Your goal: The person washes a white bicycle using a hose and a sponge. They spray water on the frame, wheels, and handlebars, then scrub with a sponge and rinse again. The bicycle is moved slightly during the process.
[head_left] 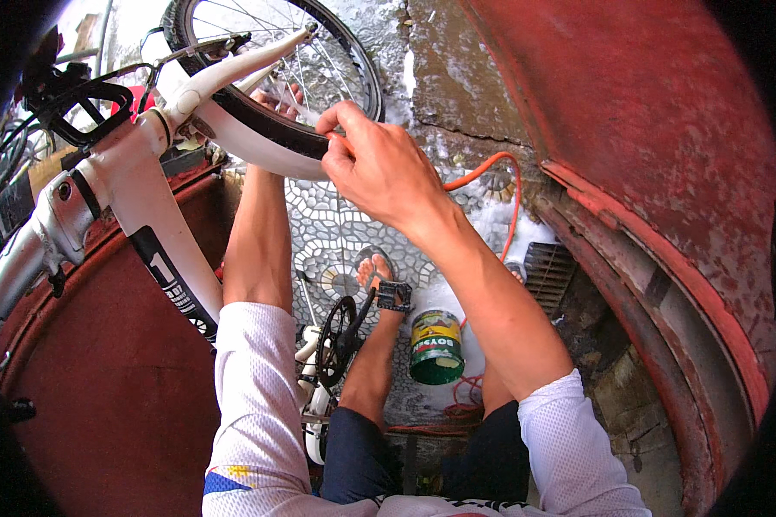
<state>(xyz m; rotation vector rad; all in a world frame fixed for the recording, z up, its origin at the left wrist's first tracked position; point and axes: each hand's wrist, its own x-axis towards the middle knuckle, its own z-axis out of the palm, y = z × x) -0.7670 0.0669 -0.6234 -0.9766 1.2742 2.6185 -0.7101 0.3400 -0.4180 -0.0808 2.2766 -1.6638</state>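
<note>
A white bicycle (138, 168) stands ahead of me with its front wheel (366, 60) turned across my view. My left hand (280, 102) reaches behind the white fender (254, 148) to the wheel's hub area; its fingers show only partly between the spokes and tyre. My right hand (375, 164) is closed beside the tyre, thumb and forefinger bent together near the fender's end. An orange hose (483, 164) runs up behind that hand and seems to end inside the grip. A whitish streak, apparently water, crosses from these fingers toward the hub.
Red metal panels rise at the right (664, 146) and lower left (103, 388). A green-and-yellow can (436, 349) stands by my legs, near a pedal (394, 295) and a floor grate (547, 274). Foam and wet patches lie on the patterned tile floor (328, 224).
</note>
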